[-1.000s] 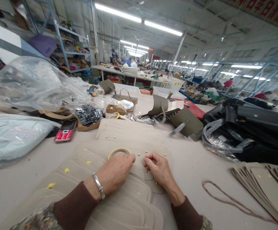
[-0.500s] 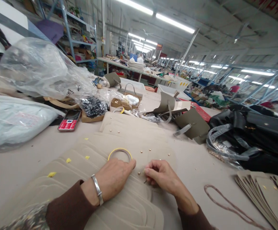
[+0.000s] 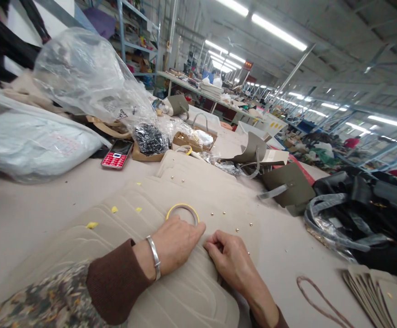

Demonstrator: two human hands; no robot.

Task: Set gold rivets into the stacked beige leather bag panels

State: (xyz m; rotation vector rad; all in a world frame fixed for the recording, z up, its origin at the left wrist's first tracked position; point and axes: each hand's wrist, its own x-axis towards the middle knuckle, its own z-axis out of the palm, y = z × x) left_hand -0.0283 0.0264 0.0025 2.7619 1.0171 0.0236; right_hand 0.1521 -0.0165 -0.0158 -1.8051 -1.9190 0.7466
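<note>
Beige panels (image 3: 215, 182): overlapping in a broad spread on the bench (image 3: 23, 200), under and around both hands
Left hand (image 3: 177, 241): on the panels at the near edge of the tape roll (image 3: 183, 206), fingers curled down, the foremost reaching toward the right hand (image 3: 232, 262); how firmly it grips the roll is unclear
Right hand: just beside the left, fingers bent and thumb and forefinger closed together low over the panels; whether they pinch anything cannot be told
Tape roll: yellow-rimmed, lying on the panels, partly covered by the left hand
Small metal studs (image 3: 212, 214): dotted on the panels, several beyond the right hand, others farther off
Yellow scraps (image 3: 91, 225): on the panels, left of the left hand
Red phone (image 3: 117, 154): on the bench, beyond and left of the left hand, near a cardboard box (image 3: 149, 156) holding black wrapped items
Clear plastic bag (image 3: 82, 73): puffed up, past the phone
Brown cord (image 3: 316, 298): looped on the bench, right of the right hand
Fanned pieces (image 3: 372, 291): beige, farther right than the cord
Black bag (image 3: 389, 196): beyond the fanned pieces
</note>
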